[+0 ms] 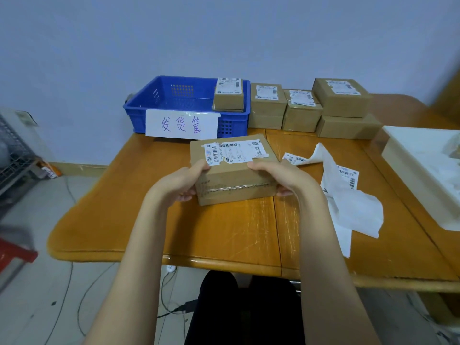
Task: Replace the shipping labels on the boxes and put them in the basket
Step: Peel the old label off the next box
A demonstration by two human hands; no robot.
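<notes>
Item: cardboard box [234, 170], brown, squat, taped seam, resting on the wooden table [224, 227]. You gripped it at both ends, left hand [185, 181] and right hand [281, 176] curled round its near corners. Its label [234, 151] was torn and ragged, seemingly awaiting replacement. One labelled box [229, 95] sat in the blue plastic basket [174, 100]; five stacked boxes [313, 108] waited beside it. Peeled backing paper [348, 195] lay crumpled right.

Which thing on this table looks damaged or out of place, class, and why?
The shipping label on the cardboard box held by the left hand and right hand is ragged, with torn edges and missing patches. Loose label backing sheets lie crumpled on the table to the right.
</notes>
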